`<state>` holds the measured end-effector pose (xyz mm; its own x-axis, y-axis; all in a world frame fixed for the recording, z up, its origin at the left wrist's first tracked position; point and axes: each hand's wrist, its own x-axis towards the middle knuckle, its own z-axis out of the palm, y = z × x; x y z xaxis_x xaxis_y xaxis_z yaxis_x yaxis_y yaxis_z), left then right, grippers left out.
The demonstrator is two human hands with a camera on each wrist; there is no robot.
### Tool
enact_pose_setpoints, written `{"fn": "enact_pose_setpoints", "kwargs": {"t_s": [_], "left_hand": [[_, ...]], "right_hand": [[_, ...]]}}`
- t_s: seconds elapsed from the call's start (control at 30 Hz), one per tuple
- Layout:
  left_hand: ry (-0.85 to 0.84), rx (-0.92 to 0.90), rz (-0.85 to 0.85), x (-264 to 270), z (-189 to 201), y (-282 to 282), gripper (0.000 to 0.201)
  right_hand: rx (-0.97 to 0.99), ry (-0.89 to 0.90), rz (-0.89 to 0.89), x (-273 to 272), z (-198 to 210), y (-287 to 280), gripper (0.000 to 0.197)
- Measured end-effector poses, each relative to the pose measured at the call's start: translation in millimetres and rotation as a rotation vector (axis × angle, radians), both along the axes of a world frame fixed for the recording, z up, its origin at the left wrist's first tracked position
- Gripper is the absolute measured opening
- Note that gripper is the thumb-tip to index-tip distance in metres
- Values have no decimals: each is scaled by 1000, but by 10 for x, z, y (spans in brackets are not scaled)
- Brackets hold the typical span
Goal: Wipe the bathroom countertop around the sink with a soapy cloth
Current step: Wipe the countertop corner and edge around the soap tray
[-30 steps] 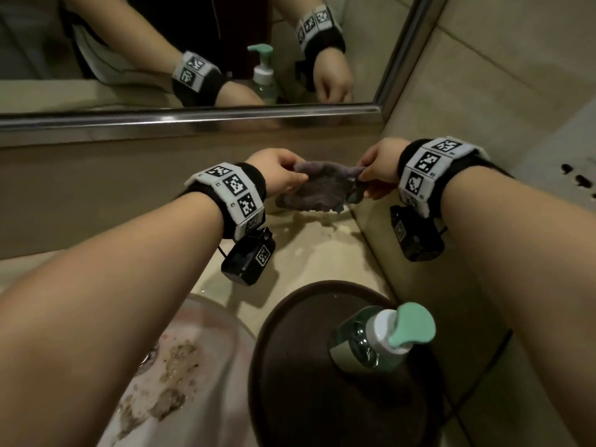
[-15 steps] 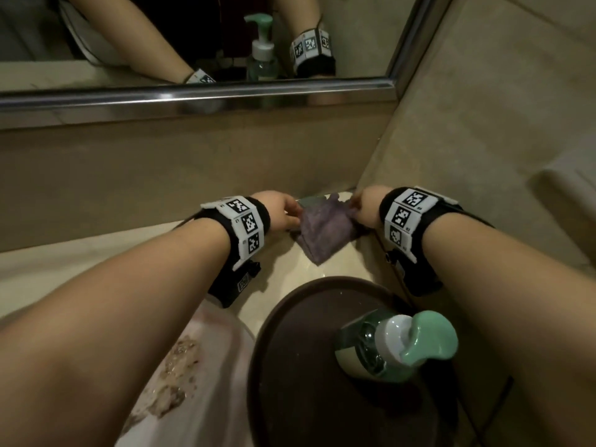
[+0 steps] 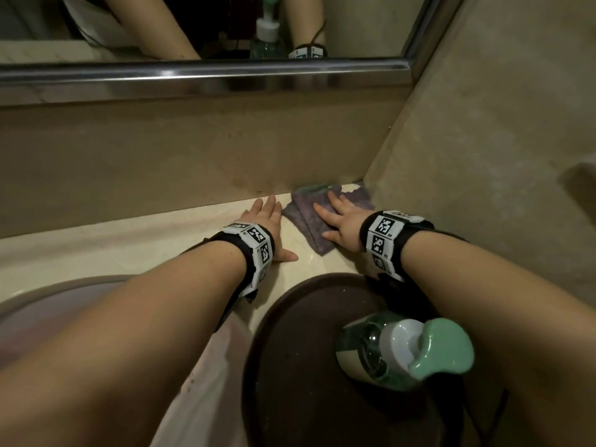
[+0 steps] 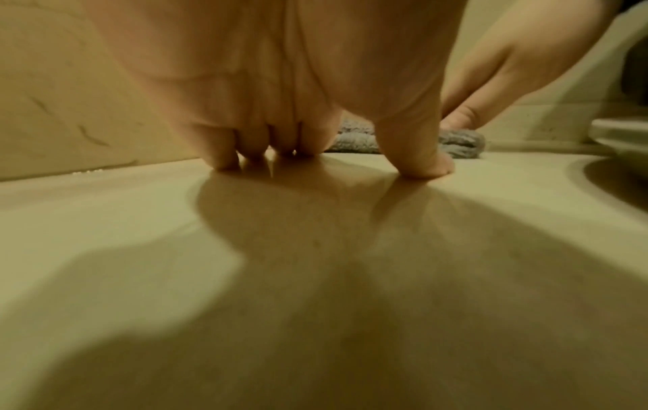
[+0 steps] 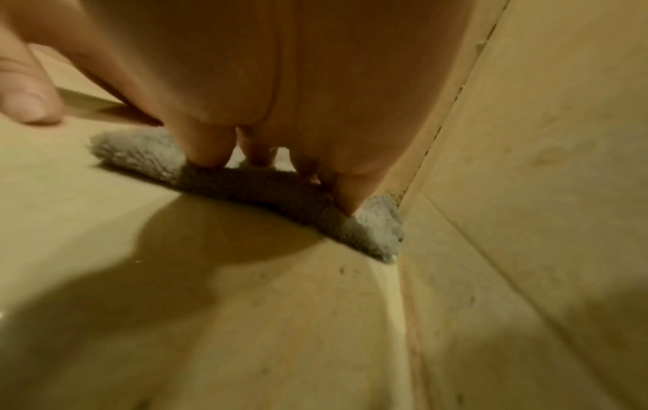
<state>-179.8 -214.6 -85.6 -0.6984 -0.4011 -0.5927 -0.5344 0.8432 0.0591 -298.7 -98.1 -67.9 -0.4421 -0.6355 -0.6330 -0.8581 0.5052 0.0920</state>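
Note:
A purple-grey cloth (image 3: 306,217) lies flat on the beige countertop (image 3: 129,243) in the back right corner, against the wall. My right hand (image 3: 338,217) presses on it with straight, spread fingers; the right wrist view shows the fingertips (image 5: 207,155) sunk into the fuzzy cloth (image 5: 252,183). My left hand (image 3: 267,221) lies flat on the bare counter just left of the cloth, fingers straight, holding nothing. In the left wrist view its fingertips (image 4: 245,155) touch the counter with the cloth (image 4: 452,144) behind them.
A dark round tray (image 3: 290,366) stands on the counter near me, with a green-pump soap bottle (image 3: 409,353) on it. The sink basin's rim (image 3: 64,285) is at the lower left. A mirror ledge (image 3: 200,72) runs above the backsplash; the side wall (image 3: 483,156) closes the right.
Both hands held the cloth up in the air; they lowered it into the corner. Now it lies on the counter under my flat right hand, and my left hand has let go.

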Motion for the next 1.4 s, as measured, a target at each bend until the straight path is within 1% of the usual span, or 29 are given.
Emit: {"fn": "enact_pose_setpoints", "kwargs": {"t_s": [0.13,0.23,0.37,0.5,0.73,0.87,1.0,1.17,1.27,1.33,1.4], "left_hand": [[-28,-10,4,-20,-12,-6,114],[-47,-16,17,-49,-34,-16,117],[-75,-20,42,-87,-42,-13,120],[-65,-19,37,-71,-25,-4,119],[-51,-24,28,-49,-5,-9,118],[-42,-24,25,-39,-16,-18,119],[-47,-31,18,-38,-22,-19,119],[-49,-40,20,-42,-35,-15,119],[-66,-65,12,-69,-35,-11,118],[-79,-84,3,-84,-26,2,118],[-91,-101,-10,-93,-29,10,118]], "right_hand": [[-8,67,-103,-107,-17,-35,62],[-14,70,-181,-165,-53,-56,63],[-9,75,-223,-154,-83,-77,64],[-32,86,-217,-114,-108,-44,65],[49,113,-133,32,-18,84,68],[90,86,-117,136,-2,263,70],[94,46,-146,217,29,379,71],[90,50,-159,139,-32,322,72],[68,98,-188,53,-38,183,73],[78,123,-220,44,17,43,74],[56,107,-255,51,78,-61,73]]}}
